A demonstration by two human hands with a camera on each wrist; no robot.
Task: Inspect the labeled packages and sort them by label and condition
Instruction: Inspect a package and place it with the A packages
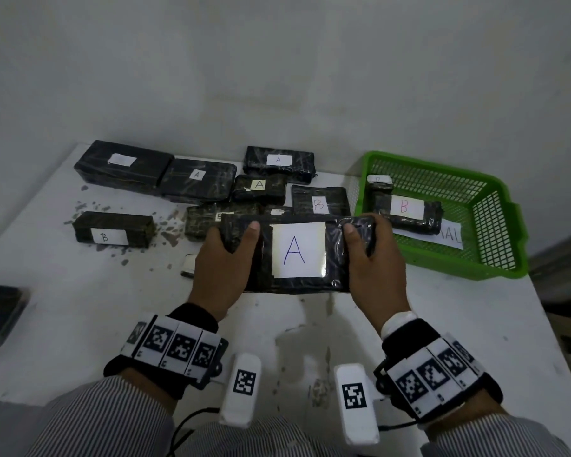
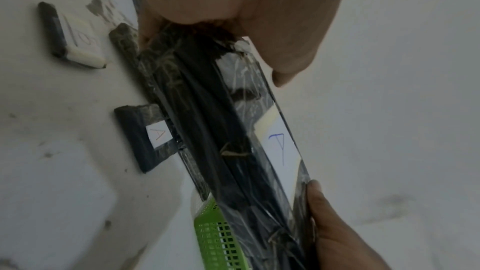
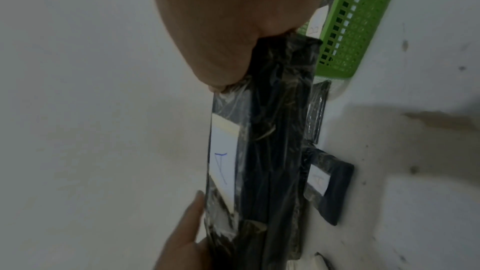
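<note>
The table (image 1: 63, 308) had lots of black pkgs left, approx eight, marked A or B, lying past the fingers. The green basket (image 1: 495, 225) sat just beside the right hand (image 1: 373, 258) w/ two pkgs in it, one marked B. So most sorting looked not done. The big A package (image 1: 297, 255) was up between both hands. The left hand (image 1: 225, 262) grasped one end, the right hand grasped the other.

- White table (image 1: 80, 318), stained with dark specks.
- Black wrapped packages (image 1: 198, 179) labelled A or B lie on it.
- Green basket (image 1: 495, 258) at right.
</note>
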